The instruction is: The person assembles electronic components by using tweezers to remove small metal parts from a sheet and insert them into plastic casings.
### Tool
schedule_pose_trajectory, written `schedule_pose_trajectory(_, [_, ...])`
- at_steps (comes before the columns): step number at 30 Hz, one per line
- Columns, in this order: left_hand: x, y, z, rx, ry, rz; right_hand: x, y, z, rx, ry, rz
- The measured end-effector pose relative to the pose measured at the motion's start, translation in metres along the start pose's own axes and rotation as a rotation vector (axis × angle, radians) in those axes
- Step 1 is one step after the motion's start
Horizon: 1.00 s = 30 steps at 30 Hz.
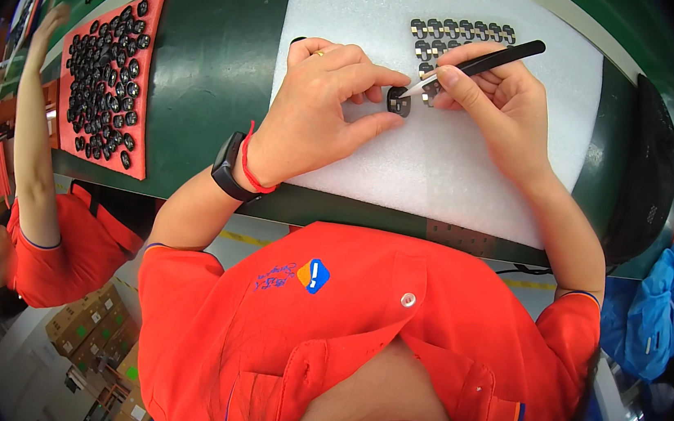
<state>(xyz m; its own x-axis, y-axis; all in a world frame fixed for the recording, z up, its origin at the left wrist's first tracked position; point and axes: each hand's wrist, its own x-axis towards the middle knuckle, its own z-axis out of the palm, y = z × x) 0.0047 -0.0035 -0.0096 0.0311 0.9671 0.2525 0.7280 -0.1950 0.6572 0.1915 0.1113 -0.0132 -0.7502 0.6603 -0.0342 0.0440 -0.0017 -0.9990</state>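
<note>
Black round part [398, 104] pinched narrowly between thumb and forefinger of left hand [311, 105], around middle of white foam sheet [357, 15], well in from near edge; presumably braced against slipping. Slim black tweezers [501, 57] held pen-fashion in right hand [511, 118], likely for fine control, pale tip at part; contact hard to tell. Small flat pieces [451, 28] in rows toward sheet's far edge, perhaps for easy reach. Black discs [111, 78] loosely spread on red mat [145, 96]. Cardboard boxes [99, 325] beyond green counter's [214, 50] near edge; contents hidden.

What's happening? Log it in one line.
left hand: pinching black part; right hand: pointed tool, tip at black part; white sheet: small parts in rows; red mat: black pieces
</note>
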Motion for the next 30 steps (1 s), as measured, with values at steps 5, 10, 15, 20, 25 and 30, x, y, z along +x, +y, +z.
schedule_pose_trajectory(5, [0.002,0.002,0.0,-0.042,0.016,-0.036,0.0,-0.003,-0.004,-0.081,-0.039,-0.037])
schedule_pose_trajectory(10, [0.001,0.0,-0.003,-0.014,-0.03,-0.01,0.013,-0.012,-0.016,-0.3,-0.209,-0.154])
schedule_pose_trajectory(15, [0.002,-0.001,-0.005,-0.022,-0.044,-0.005,0.034,-0.023,-0.026,-0.374,-0.377,-0.186])
schedule_pose_trajectory(20, [0.003,0.0,-0.006,-0.018,-0.06,-0.002,0.047,-0.022,-0.031,-0.403,-0.458,-0.232])
schedule_pose_trajectory(25, [0.004,0.002,-0.008,-0.012,-0.091,-0.009,0.041,-0.027,-0.037,-0.096,-0.32,-0.082])
schedule_pose_trajectory(30, [0.027,-0.003,-0.02,0.076,-0.111,0.087,0.024,-0.023,-0.057,-0.049,-0.08,-0.106])
